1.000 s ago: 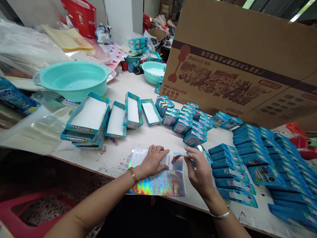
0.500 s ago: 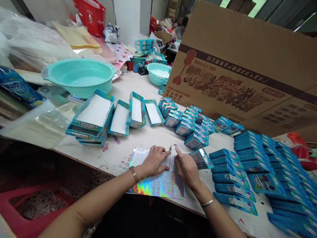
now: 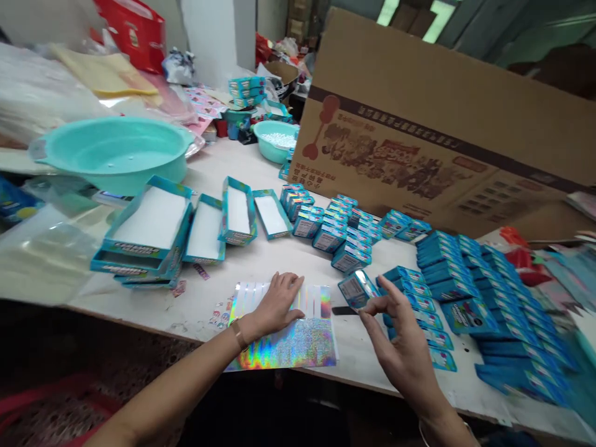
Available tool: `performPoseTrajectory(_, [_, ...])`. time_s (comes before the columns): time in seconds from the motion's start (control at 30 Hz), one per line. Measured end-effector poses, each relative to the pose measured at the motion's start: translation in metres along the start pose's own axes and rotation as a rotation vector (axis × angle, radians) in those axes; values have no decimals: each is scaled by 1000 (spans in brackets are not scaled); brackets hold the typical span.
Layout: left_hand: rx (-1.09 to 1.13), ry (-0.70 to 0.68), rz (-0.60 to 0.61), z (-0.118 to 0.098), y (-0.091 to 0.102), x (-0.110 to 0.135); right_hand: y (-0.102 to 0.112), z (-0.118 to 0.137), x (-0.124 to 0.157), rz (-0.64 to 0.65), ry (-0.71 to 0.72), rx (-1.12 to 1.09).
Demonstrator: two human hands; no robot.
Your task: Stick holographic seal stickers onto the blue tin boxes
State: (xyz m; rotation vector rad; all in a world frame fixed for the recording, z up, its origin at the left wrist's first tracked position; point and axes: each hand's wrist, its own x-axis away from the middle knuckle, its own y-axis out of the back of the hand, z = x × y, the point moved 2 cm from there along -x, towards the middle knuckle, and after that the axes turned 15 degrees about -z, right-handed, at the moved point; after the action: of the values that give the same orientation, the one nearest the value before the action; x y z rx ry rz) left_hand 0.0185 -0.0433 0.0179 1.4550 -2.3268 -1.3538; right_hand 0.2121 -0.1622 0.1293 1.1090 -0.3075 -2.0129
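Note:
My left hand [image 3: 274,304] lies flat, fingers stretched, on a holographic sticker sheet [image 3: 298,341] at the table's front edge. My right hand [image 3: 400,344] is lifted just right of the sheet. Its thumb and fingers pinch a thin dark sticker strip [image 3: 344,310]. The strip's free end points left, under a small blue box [image 3: 356,288] that stands tilted right by my fingertips. Rows of flat blue packs [image 3: 419,304] lie just beyond my right hand.
Open blue display trays [image 3: 153,233] stand at the left, with a cluster of small blue boxes [image 3: 335,230] behind the sheet. A teal basin [image 3: 112,152] and smaller teal bowl [image 3: 274,136] sit farther back. A large cardboard box [image 3: 419,130] leans at the right.
My right hand has come off the sheet and moved right with a peeled strip, toward the small blue box. The left hand stays pressed on the sheet. The view has shifted right.

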Motion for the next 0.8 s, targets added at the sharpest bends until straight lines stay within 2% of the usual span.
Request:
performPoseTrajectory(0.1, [346,77,-19,-36,7,-8,36,4,-6,-49,-170,-57])
performPoseTrajectory(0.17, [656,202,93,-72,2,-15,53,0,-9,-104,-234,-96])
performPoseTrajectory(0.27, [1010,421,290,-127,-24,-27,71,-14,-8,-191,-307,-129])
performPoseTrajectory(0.3, [1086,472,306,-142,-34,-31,75,-20,-7,-221,-325,-133])
performPoseTrajectory(0.37, [1182,546,254,-163,-56,-40,80,-33,-4,-281,-355,-129])
performPoseTrajectory(0.47, [1210,606,119,-176,-84,-55,84,-57,-3,-360,-381,-110])
performPoseTrajectory(0.57, [1146,592,9,-180,-105,-73,84,-85,-9,-410,-401,-63])
performPoseTrajectory(0.67, [998,558,-72,-183,-123,-90,82,-110,-20,-431,-397,32])
performPoseTrajectory(0.8, [720,474,-148,-185,-138,-103,79,-134,-30,-364,-391,148])
